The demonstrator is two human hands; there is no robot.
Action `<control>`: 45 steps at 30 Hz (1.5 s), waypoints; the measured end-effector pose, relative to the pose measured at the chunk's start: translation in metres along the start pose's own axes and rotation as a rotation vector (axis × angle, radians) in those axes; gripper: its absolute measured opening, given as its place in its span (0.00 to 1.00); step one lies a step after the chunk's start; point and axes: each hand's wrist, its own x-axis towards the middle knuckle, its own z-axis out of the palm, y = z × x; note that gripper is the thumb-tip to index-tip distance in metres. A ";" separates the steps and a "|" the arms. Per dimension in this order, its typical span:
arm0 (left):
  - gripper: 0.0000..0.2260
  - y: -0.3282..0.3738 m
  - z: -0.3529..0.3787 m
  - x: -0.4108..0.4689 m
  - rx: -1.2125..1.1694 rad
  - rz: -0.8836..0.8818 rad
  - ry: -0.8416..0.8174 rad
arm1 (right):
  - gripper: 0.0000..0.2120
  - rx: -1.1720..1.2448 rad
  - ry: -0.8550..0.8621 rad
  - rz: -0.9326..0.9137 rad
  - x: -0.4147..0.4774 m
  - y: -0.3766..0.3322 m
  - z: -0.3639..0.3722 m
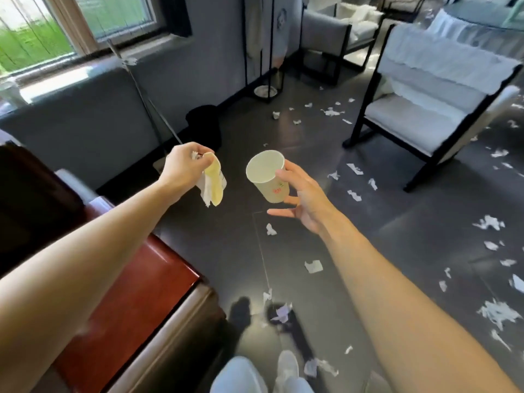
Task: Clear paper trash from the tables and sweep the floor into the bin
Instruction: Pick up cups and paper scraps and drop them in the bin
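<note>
My left hand is closed around crumpled paper trash, white and pale yellow, which hangs below the fingers. My right hand holds a white paper cup by its side, mouth tilted toward me; the cup looks empty. Both hands are raised above the dark floor, apart from each other. A black bin stands beyond them against the grey wall. Torn paper scraps litter the floor, mostly to the right.
A reddish wooden table edge is at the lower left. A white-cushioned armchair with a black frame stands at the right, another further back. A long thin handle leans on the wall near the bin. My shoes show at the bottom.
</note>
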 end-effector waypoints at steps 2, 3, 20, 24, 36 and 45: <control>0.04 0.001 0.001 0.034 -0.004 -0.037 0.047 | 0.16 -0.009 -0.040 0.021 0.040 -0.017 -0.003; 0.04 -0.001 0.000 0.052 0.003 -0.062 0.073 | 0.17 -0.014 -0.059 0.036 0.061 -0.024 -0.004; 0.03 -0.066 -0.059 0.477 0.023 -0.205 0.223 | 0.14 -0.051 -0.300 0.093 0.516 -0.148 0.087; 0.04 -0.074 -0.071 0.576 0.079 -0.232 0.241 | 0.18 -0.016 -0.323 0.105 0.614 -0.179 0.100; 0.03 -0.146 -0.046 0.880 0.058 -0.383 0.370 | 0.21 0.000 -0.469 0.249 0.969 -0.224 0.126; 0.05 -0.243 0.000 1.007 -0.029 -0.640 0.450 | 0.14 -0.139 -0.521 0.428 1.140 -0.197 0.136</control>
